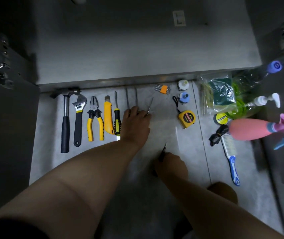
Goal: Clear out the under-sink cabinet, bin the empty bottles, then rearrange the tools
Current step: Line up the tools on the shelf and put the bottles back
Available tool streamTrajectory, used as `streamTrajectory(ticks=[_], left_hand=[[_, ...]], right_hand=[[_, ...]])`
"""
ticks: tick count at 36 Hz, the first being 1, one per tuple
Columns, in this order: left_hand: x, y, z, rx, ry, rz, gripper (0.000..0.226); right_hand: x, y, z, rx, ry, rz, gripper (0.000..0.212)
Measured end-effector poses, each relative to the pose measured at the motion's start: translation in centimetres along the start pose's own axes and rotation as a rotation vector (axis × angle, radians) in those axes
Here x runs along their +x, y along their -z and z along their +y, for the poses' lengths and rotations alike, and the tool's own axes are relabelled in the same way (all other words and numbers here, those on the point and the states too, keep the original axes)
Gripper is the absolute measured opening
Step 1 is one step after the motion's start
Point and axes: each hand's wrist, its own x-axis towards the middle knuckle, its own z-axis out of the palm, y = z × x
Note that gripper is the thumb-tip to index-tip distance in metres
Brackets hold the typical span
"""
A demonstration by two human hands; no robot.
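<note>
Floor in front of the open cabinet, tool row half laid. Left hand (136, 121) palm down, fingertips pinching a slanted thin steel shaft (150, 105); two more shafts (131, 98) lie just beyond its knuckles. Right hand (171, 163) curled round a dark slim tool (162, 151), tip pointing away. Screwdriver (116, 118), utility knife (108, 116) and pliers (94, 118) just left of the left hand, tape measure (186, 119) to its right. The shafts are probably light, stiff, slick and prone to roll; best pinched mid-length or by the handle

forearms (86, 169) bare; dark sleeve (6, 229) at the left upper arm.
</note>
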Motion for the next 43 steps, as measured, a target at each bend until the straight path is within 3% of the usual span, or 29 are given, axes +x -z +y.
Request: streamTrajectory(ticks=[11,17,25,31,36,43], left_hand=[[0.0,-0.7,-0.1,0.020,-0.035,0.007,0.059],[0.5,-0.8,-0.5,0.028,-0.050,0.046,0.049],[0.9,-1.1,-0.7,-0.009,-0.051,0.089,0.052],[-0.3,-1.4,-2.1,-0.117,-0.046,0.162,0.069],[-1.7,-1.7,-4.0,-0.047,-0.043,0.050,0.088],[-1.4,-1.5,-3.3,-0.051,0.002,0.072,0.074]], right_hand=[[5.9,5.9,-5.1,0.004,0.183,0.277,0.028],[8.5,7.9,-6.5,-0.073,0.254,0.292,0.026],[9.7,8.4,-7.6,-0.076,0.294,0.277,0.022],[8.3,7.5,-6.7,0.025,0.313,0.306,0.036],[7.4,6.7,-6.0,0.050,0.348,0.314,0.038],[7.4,6.4,-6.6,0.113,0.344,0.282,0.030]])
